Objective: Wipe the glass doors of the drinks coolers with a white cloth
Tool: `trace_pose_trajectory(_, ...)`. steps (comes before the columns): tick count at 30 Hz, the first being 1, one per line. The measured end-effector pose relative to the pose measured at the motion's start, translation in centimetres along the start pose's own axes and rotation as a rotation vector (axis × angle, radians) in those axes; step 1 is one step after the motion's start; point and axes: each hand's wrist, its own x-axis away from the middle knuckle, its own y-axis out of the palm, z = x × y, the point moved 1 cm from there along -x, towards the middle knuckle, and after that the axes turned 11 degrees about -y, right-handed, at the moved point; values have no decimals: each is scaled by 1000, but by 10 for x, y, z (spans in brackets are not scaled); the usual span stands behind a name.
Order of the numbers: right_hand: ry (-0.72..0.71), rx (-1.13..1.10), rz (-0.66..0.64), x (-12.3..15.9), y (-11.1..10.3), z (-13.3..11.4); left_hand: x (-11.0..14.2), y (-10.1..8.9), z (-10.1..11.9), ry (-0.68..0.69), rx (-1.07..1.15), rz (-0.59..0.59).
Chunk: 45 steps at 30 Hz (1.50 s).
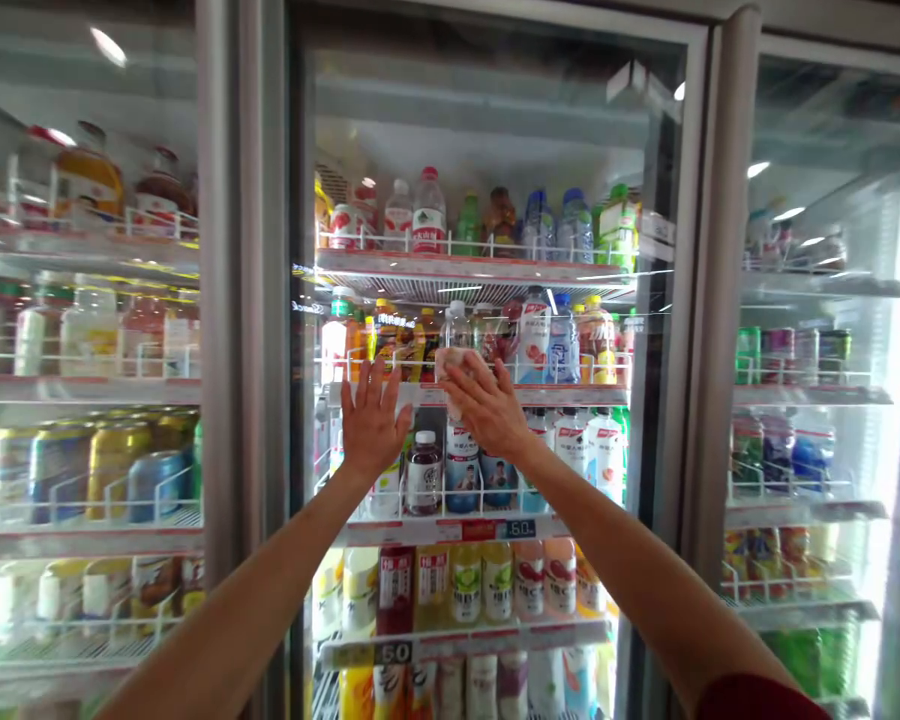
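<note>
Both my arms reach forward to the glass door [472, 110] of a drinks fridge. My left hand [373, 420] lies flat against the pane with its fingers spread and nothing in it. To the right of it, my right hand [487, 400] presses a pale, crumpled cloth [450, 360] to the glass; whether it is fabric or paper I cannot tell. The cloth shows past the fingertips, and the rest is covered by the hand. Behind the pane, a dark bottle with a white cap [424, 475] stands between the two hands.
Silver door frames [259, 300] stand on the left, with another frame post [720, 300] on the right. Shelves [465, 262] of bottles fill the middle fridge. Golden cans [116, 465] and bottles show behind the left door, more drinks [814, 445] behind the right.
</note>
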Motion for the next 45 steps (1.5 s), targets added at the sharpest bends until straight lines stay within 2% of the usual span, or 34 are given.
trace_pose_trajectory(1, 46, 15, 12, 7, -3, 9, 0, 0, 0, 4, -2, -2)
trace_pose_trajectory(2, 164, 46, 56, 15, -6, 23, 0, -1, 0, 9, -7, -4)
trace_pose_trajectory(5, 652, 145, 243, 28, -16, 65, 0, 0, 1, 8, -14, -10)
trace_pose_trajectory(6, 733, 150, 267, 27, -17, 69, 0, 0, 2, 2, -10, -14)
trace_pose_trajectory(7, 737, 136, 258, 24, -17, 65, 0, 0, 2, -4, -5, -20)
trace_pose_trajectory(8, 674, 110, 224, 20, -15, 54, 0, 0, 3, -11, 0, -30)
trace_pose_trajectory(12, 113, -13, 19, 14, -6, -10, -1, -4, 0, -16, 0, -65)
trace_pose_trajectory(13, 17, -23, -7, 18, -6, -15, 0, -7, -2, 0, -7, -79)
trace_pose_trajectory(14, -6, -15, -7, 25, -6, -13, 1, -10, -5, 22, -18, -97)
trace_pose_trajectory(15, 55, 9, 21, 31, -8, -3, 4, -13, -9, 41, -32, -111)
trace_pose_trajectory(18, 545, 124, 218, 42, -11, 43, 17, -19, -21, 51, -71, -106)
trace_pose_trajectory(19, 666, 142, 272, 40, -11, 51, 23, -19, -24, 42, -76, -91)
trace_pose_trajectory(20, 715, 141, 297, 35, -10, 53, 27, -18, -27, 34, -77, -74)
trace_pose_trajectory(21, 681, 123, 296, 27, -8, 46, 31, -17, -29, 32, -75, -58)
trace_pose_trajectory(22, 581, 89, 268, 18, -5, 32, 35, -16, -30, 34, -71, -45)
trace_pose_trajectory(25, 94, -48, 101, 1, 4, -22, 38, -13, -31, 35, -58, -25)
trace_pose_trajectory(26, -27, -76, 52, 3, 5, -34, 37, -13, -31, 35, -56, -25)
trace_pose_trajectory(27, -84, -84, 18, 8, 4, -38, 37, -12, -32, 34, -55, -28)
trace_pose_trajectory(28, -59, -68, 9, 17, 3, -33, 37, -12, -32, 35, -54, -31)
trace_pose_trajectory(29, 44, -31, 27, 27, 0, -21, 36, -12, -32, 35, -55, -35)
trace_pose_trajectory(32, 593, 126, 190, 58, -8, 31, 37, -11, -32, 19, -45, -48)
trace_pose_trajectory(33, 732, 162, 249, 63, -9, 42, 37, -11, -31, 9, -38, -51)
trace_pose_trajectory(34, 803, 179, 286, 66, -9, 46, 37, -10, -31, 0, -31, -52)
trace_pose_trajectory(35, 797, 174, 299, 65, -9, 42, 38, -9, -31, -6, -25, -51)
trace_pose_trajectory(36, 716, 148, 278, 63, -7, 32, 38, -9, -31, -7, -18, -49)
trace_pose_trajectory(39, 254, 2, 95, 61, -2, -10, 38, -8, -31, -7, 2, -46)
trace_pose_trajectory(40, 162, -28, 46, 64, -1, -17, 38, -8, -31, -6, 7, -47)
trace_pose_trajectory(41, 150, -32, 30, 71, -2, -16, 38, -8, -31, -5, 9, -49)
trace_pose_trajectory(42, 222, -8, 50, 79, -3, -9, 38, -8, -31, -4, 7, -51)
trace_pose_trajectory(45, 682, 137, 236, 101, -8, 28, 39, -8, -31, -4, -3, -54)
